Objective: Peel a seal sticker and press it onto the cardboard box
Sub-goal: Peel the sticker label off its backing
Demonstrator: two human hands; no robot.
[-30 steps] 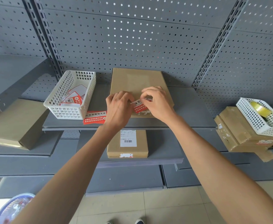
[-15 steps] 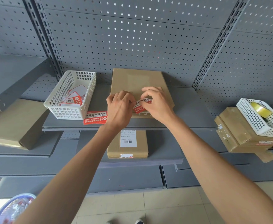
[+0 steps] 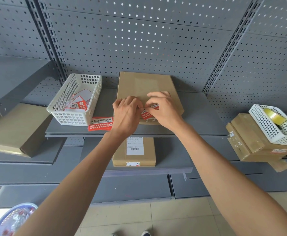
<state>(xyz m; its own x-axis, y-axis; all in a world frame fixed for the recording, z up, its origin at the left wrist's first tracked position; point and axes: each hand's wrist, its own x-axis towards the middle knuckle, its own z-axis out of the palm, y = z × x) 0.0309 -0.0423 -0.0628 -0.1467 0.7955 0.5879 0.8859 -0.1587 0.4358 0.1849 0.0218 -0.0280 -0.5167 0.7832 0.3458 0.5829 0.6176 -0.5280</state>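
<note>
The cardboard box (image 3: 145,89) lies flat on the grey shelf (image 3: 199,120), right in the middle. Both hands are over its near end. The left hand (image 3: 125,113) and the right hand (image 3: 165,111) are close together, and their curled fingers pinch the red and white seal sticker (image 3: 148,111) between them. The sticker sits just above the near edge of the box. To the left stands a white basket (image 3: 76,101) with more stickers inside. A loose red sticker (image 3: 100,124) lies on the shelf beside it. 1 smaller box (image 3: 134,151) sits on the shelf below.
</note>
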